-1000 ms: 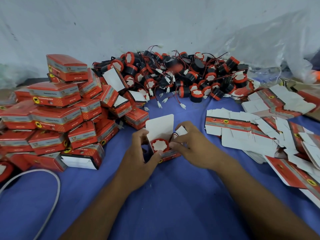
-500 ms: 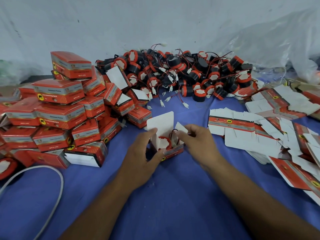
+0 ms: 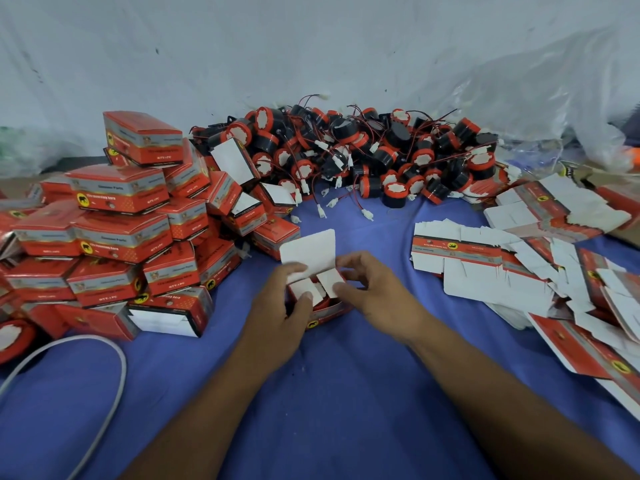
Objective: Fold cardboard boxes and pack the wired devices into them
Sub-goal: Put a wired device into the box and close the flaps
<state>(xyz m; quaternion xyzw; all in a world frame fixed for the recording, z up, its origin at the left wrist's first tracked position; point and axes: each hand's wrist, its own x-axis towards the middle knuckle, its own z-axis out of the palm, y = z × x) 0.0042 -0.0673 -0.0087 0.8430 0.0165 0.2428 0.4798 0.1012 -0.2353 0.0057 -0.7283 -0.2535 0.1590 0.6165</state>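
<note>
Cardboard box (image 3: pixel 327 310), small and red, stands on the blue desk (image 3: pixel 346 393) in the middle of the view, between my two hands. My left hand (image 3: pixel 280 317) grips its side at 9 o'clock, with the thumb pressed on one small white flap (image 3: pixel 302 289). My right hand (image 3: pixel 374 296) grips the side at 3 o'clock, and its thumb lies on the second small flap (image 3: pixel 329 280). These two flaps are folded inward over the opening and almost meet. The large lid flap (image 3: pixel 308 249) stands up behind them, at 12 o'clock of the box, not yet closed. At 12 o'clock on the desk, well apart from the box, lies a heap of wired devices (image 3: pixel 363 157), black and red, with thin wires and white plugs. At 9 o'clock the closed boxes (image 3: pixel 117 216) are piled up. At 3 o'clock the flat unfolded boxes (image 3: pixel 502 261) lie spread in loose stacks. A white cable (image 3: pixel 116 368) curves at 8 o'clock. A clear plastic sheet (image 3: pixel 519 98) hangs behind the heap.
</note>
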